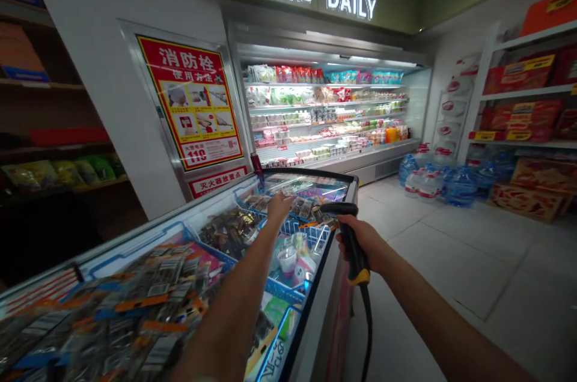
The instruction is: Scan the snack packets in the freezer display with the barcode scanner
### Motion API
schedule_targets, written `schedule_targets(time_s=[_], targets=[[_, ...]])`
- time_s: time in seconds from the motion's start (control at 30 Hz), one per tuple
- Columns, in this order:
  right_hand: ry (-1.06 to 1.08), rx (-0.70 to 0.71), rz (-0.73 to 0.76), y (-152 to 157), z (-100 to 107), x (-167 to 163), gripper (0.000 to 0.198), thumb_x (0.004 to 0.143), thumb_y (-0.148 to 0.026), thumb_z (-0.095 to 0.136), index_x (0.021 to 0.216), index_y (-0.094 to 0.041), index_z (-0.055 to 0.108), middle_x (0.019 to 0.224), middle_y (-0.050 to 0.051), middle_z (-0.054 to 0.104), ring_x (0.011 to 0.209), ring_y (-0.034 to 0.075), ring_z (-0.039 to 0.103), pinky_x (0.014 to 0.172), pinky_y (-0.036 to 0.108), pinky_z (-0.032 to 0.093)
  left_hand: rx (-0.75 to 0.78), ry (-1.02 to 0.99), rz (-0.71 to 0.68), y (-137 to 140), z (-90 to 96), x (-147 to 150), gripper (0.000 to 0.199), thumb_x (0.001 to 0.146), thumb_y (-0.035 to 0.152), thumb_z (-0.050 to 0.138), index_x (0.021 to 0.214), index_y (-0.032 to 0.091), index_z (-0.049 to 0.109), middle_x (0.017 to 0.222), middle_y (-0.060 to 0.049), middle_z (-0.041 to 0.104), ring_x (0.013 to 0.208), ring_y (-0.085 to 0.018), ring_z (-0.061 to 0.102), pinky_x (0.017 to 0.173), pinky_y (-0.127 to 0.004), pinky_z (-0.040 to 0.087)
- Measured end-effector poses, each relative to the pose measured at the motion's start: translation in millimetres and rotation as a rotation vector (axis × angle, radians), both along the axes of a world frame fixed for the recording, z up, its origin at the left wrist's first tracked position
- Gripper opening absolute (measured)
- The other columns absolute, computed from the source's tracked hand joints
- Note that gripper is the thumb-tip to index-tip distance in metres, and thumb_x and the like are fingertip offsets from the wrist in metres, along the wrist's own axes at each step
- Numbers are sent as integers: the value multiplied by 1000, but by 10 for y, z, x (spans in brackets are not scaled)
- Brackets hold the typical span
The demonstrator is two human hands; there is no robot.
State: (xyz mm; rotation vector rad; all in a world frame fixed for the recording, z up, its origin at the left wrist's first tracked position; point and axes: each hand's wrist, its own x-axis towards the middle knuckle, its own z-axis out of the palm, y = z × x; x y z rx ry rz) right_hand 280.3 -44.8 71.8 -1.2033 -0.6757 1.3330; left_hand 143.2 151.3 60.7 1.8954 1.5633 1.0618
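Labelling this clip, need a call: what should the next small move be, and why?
Probably bring one of the nearby packets toward the scanner with the left hand. That hand reaches over them in the freezer; the right hand holds the scanner, head facing that way. Blur hides whether the left grips anything.

The scanner [354,257] looks to be smooth plastic.
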Motion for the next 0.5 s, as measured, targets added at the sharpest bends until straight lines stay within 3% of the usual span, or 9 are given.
schedule_targets(time_s=[0.1,0.17,0.27,0.4,0.5], targets=[[-7,-26,-15,64,-29,64,20,70,-38,49,70,-17,48,48,-4,48,36,8,45,34,20,37,-18,156,132,114,-394,182,43,62,40,62,94,11,56,101,-16,56,99,-29,49,78,-35,38],[-11,-49,-15,90,-59,93,19,71,-37,48,72,-17,48,48,-4,48,37,8,44,34,21,38,14,241,191,154,-537,273,46,59,41,63,93,12,57,105,-19,54,103,-32,46,81,-39,35],[-13,-68,0,113,-117,89,19,71,-37,48,74,-18,48,49,-4,48,37,9,45,35,21,38,-14,286,157,176,-589,271,35,60,35,63,88,15,59,100,-16,58,98,-30,50,80,-38,36],[-14,-97,22,86,-167,-15,19,71,-37,49,73,-18,47,48,-4,48,37,9,44,34,21,37,-201,232,82,125,-627,12,13,63,24,58,74,17,61,85,-12,63,86,-24,57,71,-31,39],[-12,-92,57,25,-161,-103,18,71,-36,49,71,-18,46,48,-3,48,36,9,44,34,21,36,-210,138,132,34,-670,-171,14,69,28,52,73,18,61,83,-11,64,86,-23,58,69,-29,40]])
